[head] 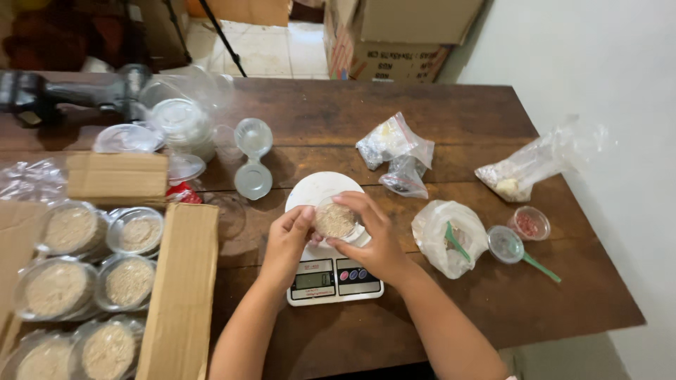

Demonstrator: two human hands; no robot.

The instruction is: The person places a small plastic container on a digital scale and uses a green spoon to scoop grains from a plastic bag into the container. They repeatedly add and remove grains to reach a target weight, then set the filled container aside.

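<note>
Both hands, the left hand (287, 236) and right hand (372, 236), are pinching a small clear cup (336, 219) (grain-filled) directly above the white scale (329, 239) on the table (338, 116).

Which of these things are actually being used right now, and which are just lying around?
In use:
left hand
right hand
small cup of grain
kitchen scale

Lying about:
filled cups in the cardboard box
empty clear lids
plastic bags
green spoon
</note>
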